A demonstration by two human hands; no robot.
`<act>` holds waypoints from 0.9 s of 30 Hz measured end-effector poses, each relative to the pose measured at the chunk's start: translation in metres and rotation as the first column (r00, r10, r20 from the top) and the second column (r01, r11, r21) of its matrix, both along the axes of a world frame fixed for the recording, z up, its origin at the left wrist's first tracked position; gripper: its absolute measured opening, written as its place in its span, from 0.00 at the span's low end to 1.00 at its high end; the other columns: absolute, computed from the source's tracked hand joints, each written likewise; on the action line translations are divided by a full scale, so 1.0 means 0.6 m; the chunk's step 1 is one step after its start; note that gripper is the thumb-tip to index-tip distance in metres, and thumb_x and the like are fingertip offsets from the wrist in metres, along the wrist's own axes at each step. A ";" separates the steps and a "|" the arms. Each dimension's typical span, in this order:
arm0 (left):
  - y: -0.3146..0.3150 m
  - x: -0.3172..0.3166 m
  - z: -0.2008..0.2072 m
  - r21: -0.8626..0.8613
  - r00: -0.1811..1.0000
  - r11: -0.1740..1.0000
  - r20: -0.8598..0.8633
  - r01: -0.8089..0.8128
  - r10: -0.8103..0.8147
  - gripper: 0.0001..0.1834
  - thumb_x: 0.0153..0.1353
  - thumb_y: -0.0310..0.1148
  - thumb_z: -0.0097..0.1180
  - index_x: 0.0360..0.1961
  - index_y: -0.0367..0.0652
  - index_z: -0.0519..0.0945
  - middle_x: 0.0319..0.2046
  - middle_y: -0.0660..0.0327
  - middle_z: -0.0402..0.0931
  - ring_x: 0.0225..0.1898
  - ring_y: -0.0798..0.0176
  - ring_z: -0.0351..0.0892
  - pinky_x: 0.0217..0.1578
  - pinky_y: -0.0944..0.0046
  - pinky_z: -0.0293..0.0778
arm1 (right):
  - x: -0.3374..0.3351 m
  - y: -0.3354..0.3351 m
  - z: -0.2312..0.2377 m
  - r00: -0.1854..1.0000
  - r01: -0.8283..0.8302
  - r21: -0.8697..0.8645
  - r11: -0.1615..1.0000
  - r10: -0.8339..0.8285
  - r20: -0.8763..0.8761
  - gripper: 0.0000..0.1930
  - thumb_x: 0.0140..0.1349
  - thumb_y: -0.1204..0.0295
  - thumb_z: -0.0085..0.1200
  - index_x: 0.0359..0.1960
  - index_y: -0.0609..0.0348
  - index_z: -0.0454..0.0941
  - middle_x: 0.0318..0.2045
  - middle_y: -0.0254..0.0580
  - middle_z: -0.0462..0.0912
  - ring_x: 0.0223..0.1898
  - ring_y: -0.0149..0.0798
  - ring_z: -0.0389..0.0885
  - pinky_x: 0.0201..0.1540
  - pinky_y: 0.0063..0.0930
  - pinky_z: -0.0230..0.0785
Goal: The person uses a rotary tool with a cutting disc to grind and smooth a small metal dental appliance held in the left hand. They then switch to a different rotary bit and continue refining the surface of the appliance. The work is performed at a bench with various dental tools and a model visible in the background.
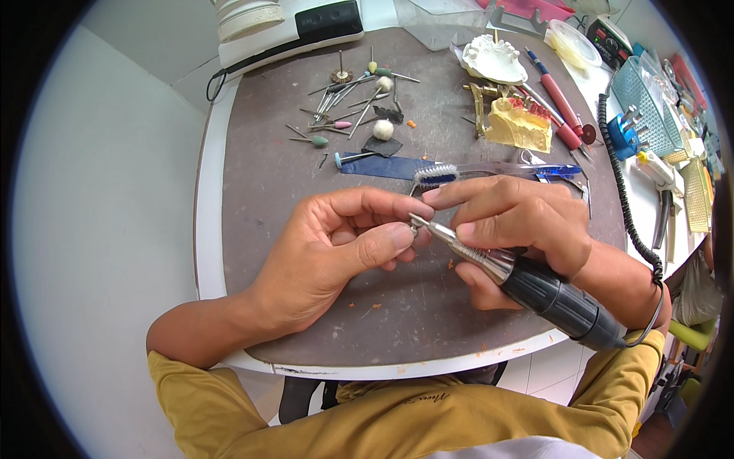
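Note:
Over the near middle of the brown work mat (306, 164), my left hand (321, 249) pinches a small metal piece (415, 228) between thumb and fingertips; the fingers partly hide it. My right hand (527, 222) is wrapped round a rotary handpiece (539, 291) with a silver nose and black body. Its tip points left and meets or nearly meets the metal piece; contact is too small to tell. The fingertips of both hands come close together there. Just beyond them lie a clear-handled toothbrush (512, 170) and a dark blue strip (382, 166).
Several burs and polishing points (336, 96) are scattered at the far left. A white plaster dental model (493, 61) and a yellow one (520, 126) stand at the far right, near red-handled tools (560, 98). A coiled black cord (623, 183) runs down the right edge by a blue basket (650, 107).

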State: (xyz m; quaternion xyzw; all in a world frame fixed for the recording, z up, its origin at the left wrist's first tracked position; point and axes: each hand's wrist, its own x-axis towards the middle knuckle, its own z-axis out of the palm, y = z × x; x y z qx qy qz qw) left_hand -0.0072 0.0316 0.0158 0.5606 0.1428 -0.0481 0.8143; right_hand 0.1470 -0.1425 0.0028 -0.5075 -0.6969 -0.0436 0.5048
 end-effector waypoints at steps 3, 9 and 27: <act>0.000 0.002 0.000 -0.002 1.000 1.000 0.001 0.003 -0.003 0.15 0.62 0.29 0.59 0.49 0.34 0.78 0.39 0.58 0.79 0.38 0.69 0.78 0.41 0.70 0.76 | 0.001 0.000 0.001 1.000 -0.002 0.006 1.000 0.002 0.000 0.14 0.44 0.83 0.64 0.33 0.65 0.76 0.29 0.47 0.81 0.36 0.51 0.86 0.38 0.34 0.82; 0.000 0.002 0.001 -0.005 1.000 1.000 -0.006 0.002 -0.002 0.16 0.62 0.29 0.59 0.49 0.34 0.77 0.40 0.58 0.79 0.38 0.69 0.78 0.41 0.70 0.76 | 0.001 0.001 0.000 1.000 0.005 0.015 1.000 -0.005 0.000 0.13 0.44 0.82 0.64 0.33 0.65 0.76 0.29 0.47 0.81 0.36 0.50 0.87 0.37 0.34 0.82; 0.001 0.002 0.001 -0.018 1.000 1.000 -0.005 -0.003 0.003 0.16 0.61 0.30 0.60 0.49 0.35 0.77 0.39 0.58 0.80 0.39 0.69 0.79 0.42 0.70 0.75 | 0.001 0.001 0.000 1.000 -0.002 0.010 1.000 0.002 -0.008 0.13 0.43 0.83 0.64 0.33 0.65 0.76 0.28 0.48 0.81 0.36 0.50 0.87 0.39 0.35 0.82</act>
